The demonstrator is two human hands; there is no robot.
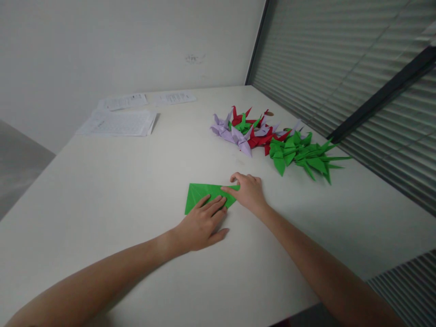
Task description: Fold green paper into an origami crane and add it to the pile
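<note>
A folded sheet of green origami paper (200, 193) lies on the white table, with crease lines on its left part. My left hand (204, 222) rests on the paper's lower edge, fingers stretched out and spread, the thumb pointing right on the table. At the paper's right corner is my right hand (250, 193). Its thumb presses on top of the sheet while the forefinger curls just past the far edge. That corner is partly hidden by the hand.
Finished folded paper figures lie in a pile at the back right: green ones (299, 152), red ones (260, 140) and lilac ones (223, 127). Printed sheets (119, 123) sit at the back left of the table (136, 181). Window blinds (334, 63) border the right side.
</note>
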